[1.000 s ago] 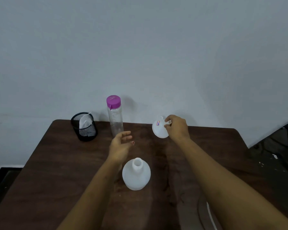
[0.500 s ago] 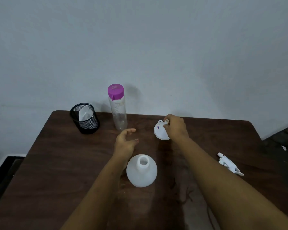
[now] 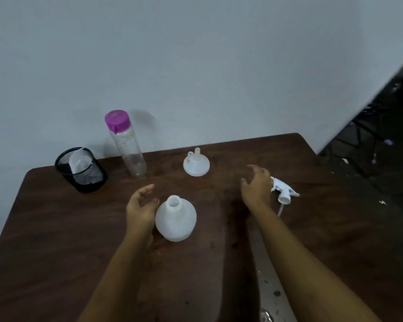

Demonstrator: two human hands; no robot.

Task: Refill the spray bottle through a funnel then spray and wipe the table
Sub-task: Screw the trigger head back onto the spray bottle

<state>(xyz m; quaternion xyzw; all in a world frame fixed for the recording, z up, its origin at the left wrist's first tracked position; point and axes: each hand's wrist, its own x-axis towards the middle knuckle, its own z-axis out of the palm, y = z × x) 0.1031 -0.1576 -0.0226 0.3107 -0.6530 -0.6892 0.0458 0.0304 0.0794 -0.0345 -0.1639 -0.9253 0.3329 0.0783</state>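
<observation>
At the far left of the dark wooden table (image 3: pixel 56 228) a black mesh cup (image 3: pixel 89 180) is standing near the wall, holding something white and crumpled (image 3: pixel 78 161), perhaps a cloth, though the view is too soft to tell; just to its right a clear water bottle (image 3: pixel 132 156) with a purple cap (image 3: pixel 116 119) is standing upright. Nearer the camera, the left hand (image 3: pixel 140 206) is hovering with fingers loosely curved and spread, holding nothing; it is sitting just beside the white spray bottle (image 3: pixel 175 219), and whether the thumb is touching it cannot be told. The spray bottle is standing upright at the middle of the table, its neck uncapped and open. Beyond it the white funnel (image 3: pixel 196 163) is resting upside down, wide mouth on the wood and spout pointing up, apart from both hands. The right hand (image 3: pixel 257 187) is hanging over the table with fingers wide and gripping nothing; just behind it the white trigger spray head (image 3: pixel 285 194) is lying on its side, its dip tube trailing toward the camera.
</observation>
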